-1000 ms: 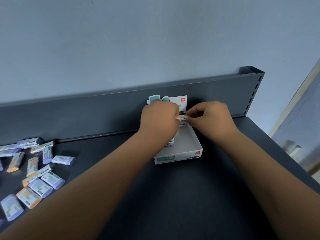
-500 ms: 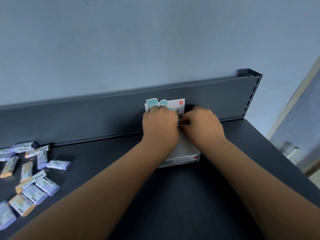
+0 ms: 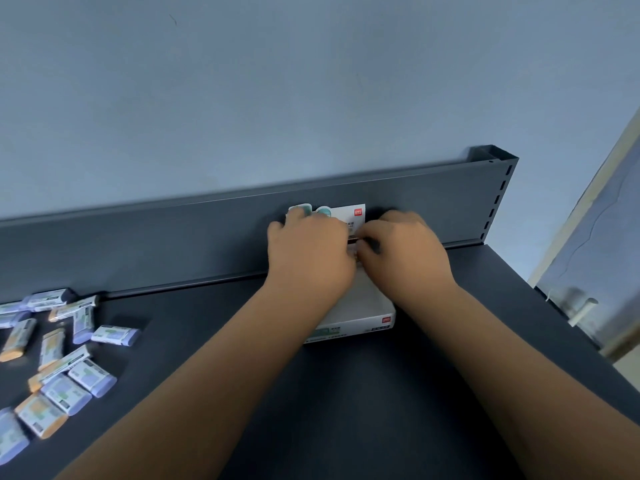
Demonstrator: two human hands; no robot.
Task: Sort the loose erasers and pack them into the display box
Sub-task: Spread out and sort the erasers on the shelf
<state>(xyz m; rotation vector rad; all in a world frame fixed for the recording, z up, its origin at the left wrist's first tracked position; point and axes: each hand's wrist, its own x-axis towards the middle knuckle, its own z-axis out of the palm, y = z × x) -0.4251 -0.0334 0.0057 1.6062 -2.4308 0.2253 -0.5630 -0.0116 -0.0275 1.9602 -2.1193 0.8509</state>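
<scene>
A plain blue-grey wall [image 3: 242, 98] fills the upper half, with a faint scratch high on it. Below it runs a dark grey metal back panel [image 3: 138, 244], ending on the right in an upright post [image 3: 498, 188] with a row of slots. The flat dark shelf top [image 3: 346, 410] meets the panel. Off to the right, a pale frame [image 3: 588, 198] borders a bluish pane [image 3: 609, 244]. The light is dim and even.

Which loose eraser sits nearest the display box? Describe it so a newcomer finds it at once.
On the dark shelf, the loose erasers lie scattered at the left end, well left of the white display box. Take the pile's rightmost piece: a purple-ended eraser lying crosswise, its wrapper white and green. No other eraser reaches as far toward the box.
</scene>
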